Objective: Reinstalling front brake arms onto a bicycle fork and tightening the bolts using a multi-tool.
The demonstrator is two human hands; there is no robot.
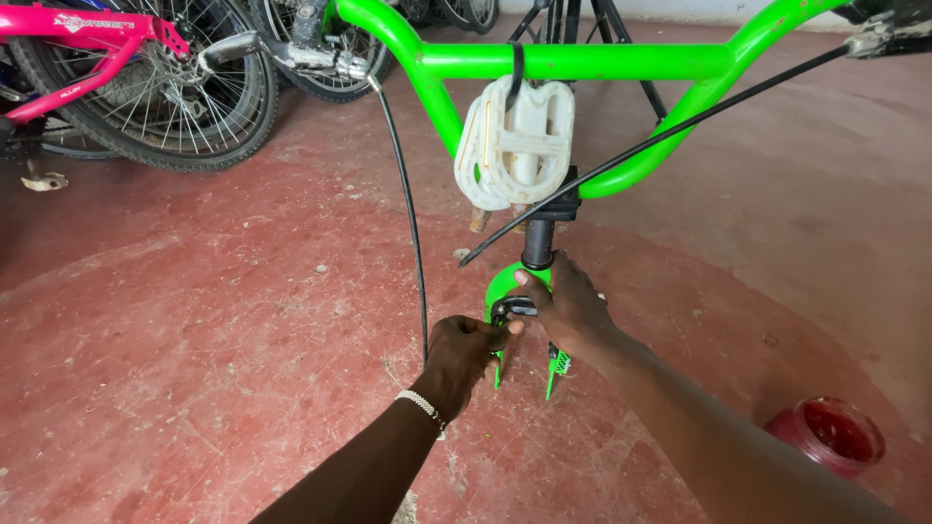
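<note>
A bright green bicycle handlebar [582, 60] stands before me, with two white pedals [515, 146] hanging from its crossbar. Below it the green fork [505, 286] carries a black brake caliper [513, 309]. My left hand [461, 354], a white bead bracelet on its wrist, pinches the caliper from the left. My right hand [573, 311] grips the fork crown and caliper from the right, thumb on the green. A black brake cable [413, 233] drops from the left lever to my left hand.
A pink bicycle [107, 58] with spoked wheels stands at the upper left. A second black cable [660, 141] runs from the right lever toward the stem. A red open tub [828, 434] sits on the red concrete floor [194, 340] at lower right.
</note>
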